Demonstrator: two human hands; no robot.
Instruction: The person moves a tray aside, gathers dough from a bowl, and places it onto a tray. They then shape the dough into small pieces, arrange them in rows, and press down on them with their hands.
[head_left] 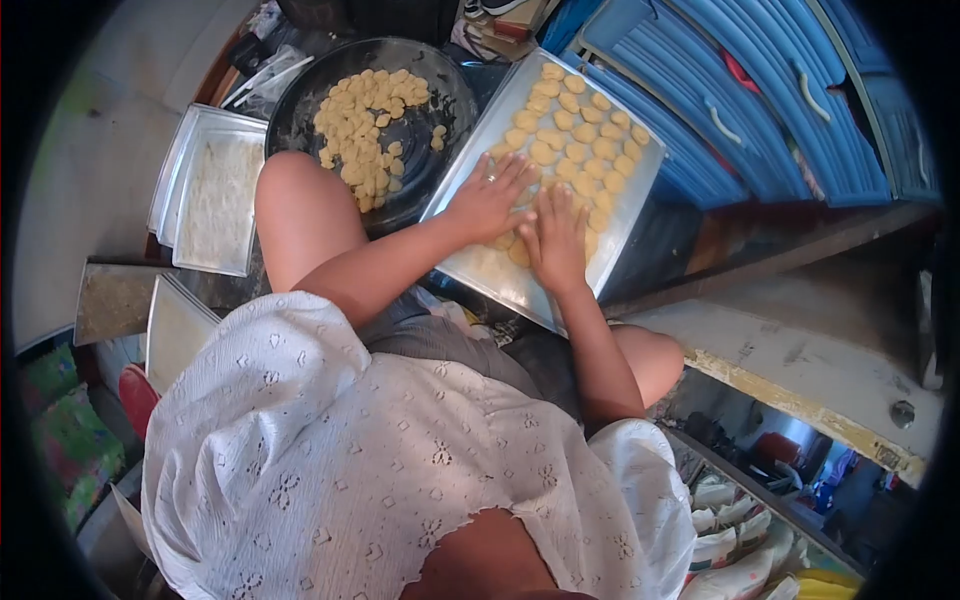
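A silver tray (640, 205) lies tilted across the front of the lap, with rows of flattened round dough pieces (603, 148) on it. My left hand (492, 203) rests palm down over the dough on the tray's left part, fingers spread, a ring on one finger. Beside it, my right hand (557, 238) lies flat on the dough pieces, its fingers pointing up the tray and its thumb close to the left fingertips. Some dough under both hands is hidden. Left of the tray, a large black round pan (455, 100) holds a heap of small dough pieces (365, 130).
Empty metal trays (215, 200) stand left of the pan. More trays (175, 335) lean at the lower left. Blue slatted drawers (700, 90) rise at the upper right. A wooden ledge (800, 385) runs along the right, with bagged goods (735, 540) below.
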